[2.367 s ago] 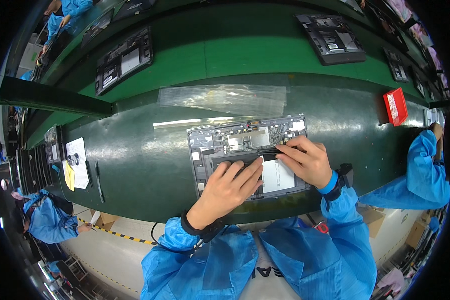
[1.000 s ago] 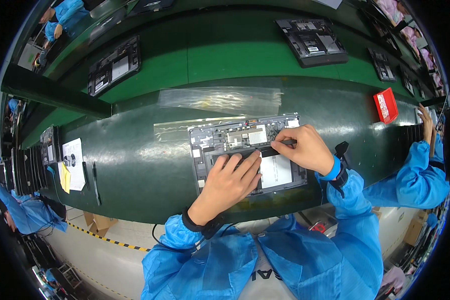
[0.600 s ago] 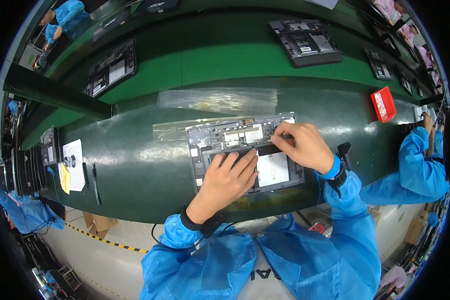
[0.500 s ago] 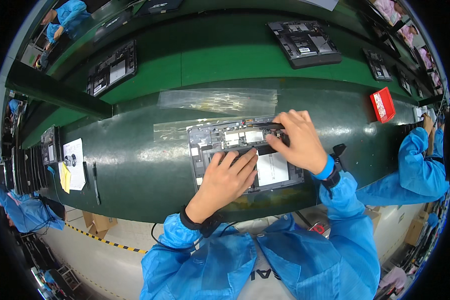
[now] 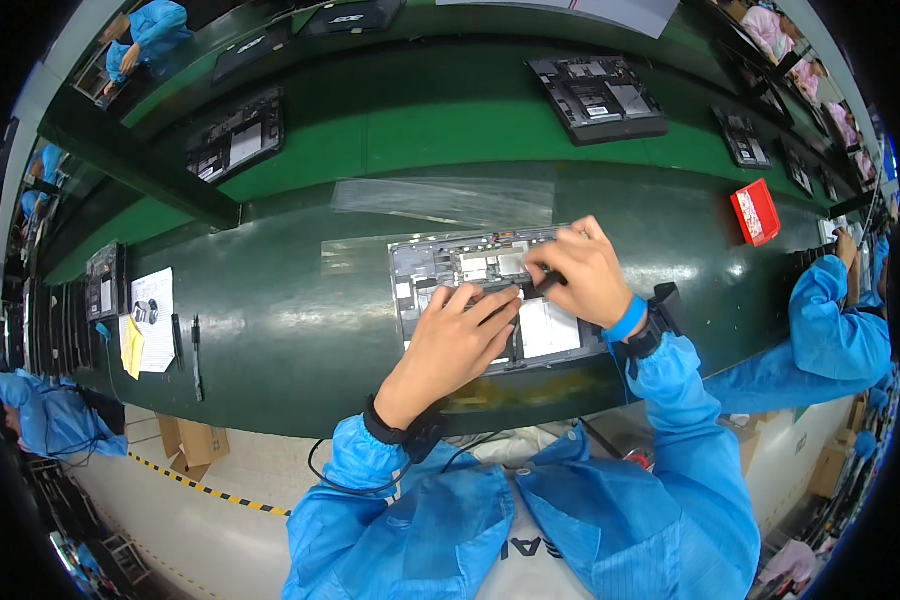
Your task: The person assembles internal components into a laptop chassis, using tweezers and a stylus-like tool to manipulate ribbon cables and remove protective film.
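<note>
Left hand: my left hand point(image 5: 452, 340) lay flat and spread, grasping nothing, with its fingertips near the middle of the opened laptop base point(image 5: 407, 262).
Right hand: my right hand point(image 5: 578, 272) had its fingers bent over the circuit board point(image 5: 475, 267); something dark showed below them, but I cannot tell whether they were grasping it.
Laptop base: it lay on the dark green worktable point(image 5: 270, 325) in front of me, inside facing up, partly covered by both hands.
Board risk: in my judgement, small parts near my right fingertips could be scratched or bent, if these fingers slipped or pressed at a wrong angle.
White panel risk: the white panel point(image 5: 548, 330) was between my two hands, so a careless push of a finger or the wrist could mark it.
Sliding risk: the base could turn on the smooth table, if my left palm became too light while the right side pushed.
Cord risk: a black cord point(image 5: 340, 488) hung in a loop by my left sleeve; it could catch at the table's front edge and pull my arm.
Plastic risk: the clear strip point(image 5: 355, 256) lay just beside the far left corner; it could be dragged, if the base shifted that way.
</note>
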{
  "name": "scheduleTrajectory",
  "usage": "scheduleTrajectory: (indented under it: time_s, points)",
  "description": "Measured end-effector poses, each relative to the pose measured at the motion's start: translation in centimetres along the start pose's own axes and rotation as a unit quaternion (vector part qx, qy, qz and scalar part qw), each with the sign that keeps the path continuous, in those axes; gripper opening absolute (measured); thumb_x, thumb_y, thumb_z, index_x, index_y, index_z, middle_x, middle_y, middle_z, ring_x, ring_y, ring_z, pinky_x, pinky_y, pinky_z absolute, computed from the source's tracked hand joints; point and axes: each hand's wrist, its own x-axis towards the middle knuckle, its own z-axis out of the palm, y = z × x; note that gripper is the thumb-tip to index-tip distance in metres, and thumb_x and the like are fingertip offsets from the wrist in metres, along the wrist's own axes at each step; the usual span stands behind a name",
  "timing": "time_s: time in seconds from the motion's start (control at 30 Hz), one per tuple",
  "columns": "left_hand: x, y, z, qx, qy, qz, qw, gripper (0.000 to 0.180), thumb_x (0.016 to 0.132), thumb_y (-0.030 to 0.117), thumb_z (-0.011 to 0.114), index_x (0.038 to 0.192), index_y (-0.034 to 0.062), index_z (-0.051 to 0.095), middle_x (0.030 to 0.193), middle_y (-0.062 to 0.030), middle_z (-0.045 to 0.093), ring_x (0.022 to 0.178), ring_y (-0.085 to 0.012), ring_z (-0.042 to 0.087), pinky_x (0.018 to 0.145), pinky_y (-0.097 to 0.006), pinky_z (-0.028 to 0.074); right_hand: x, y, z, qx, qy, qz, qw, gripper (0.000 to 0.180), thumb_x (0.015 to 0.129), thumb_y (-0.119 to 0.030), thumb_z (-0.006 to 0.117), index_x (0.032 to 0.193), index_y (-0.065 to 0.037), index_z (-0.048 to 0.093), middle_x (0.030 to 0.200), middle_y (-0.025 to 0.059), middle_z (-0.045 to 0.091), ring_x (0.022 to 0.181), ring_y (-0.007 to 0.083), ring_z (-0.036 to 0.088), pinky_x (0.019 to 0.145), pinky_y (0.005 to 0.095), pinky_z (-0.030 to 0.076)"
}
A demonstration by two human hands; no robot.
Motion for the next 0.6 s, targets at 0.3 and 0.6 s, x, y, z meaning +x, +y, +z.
scheduleTrajectory:
  time_s: [0.3,0.6]
  points:
    - [-0.3,0.1,0.1,-0.009,0.016,-0.003,1.000,0.033,0.088,0.016,0.073,0.120,0.0087,0.074,0.124,0.0013,0.069,0.105,-0.0235,0.058,0.089,-0.039,0.045,-1.2,-0.6,0.4,-0.099,-0.019,-0.124,0.987,0.041,0.070,-0.012,0.076,0.110,-0.010,0.076,0.075,-0.0043,0.061,0.081,0.0164,0.058,0.086,0.0372,0.044]
    - [-1.0,2.9,-1.3,-0.043,0.059,-0.031,0.997,0.038,0.086,0.022,0.077,0.120,0.0059,0.072,0.119,-0.0032,0.069,0.105,-0.0256,0.058,0.088,-0.040,0.045,-1.7,-4.6,-1.9,-0.118,-0.068,-0.076,0.988,0.045,0.074,-0.015,0.077,0.118,-0.006,0.072,0.083,0.0009,0.062,0.086,0.0206,0.059,0.084,0.0391,0.044]
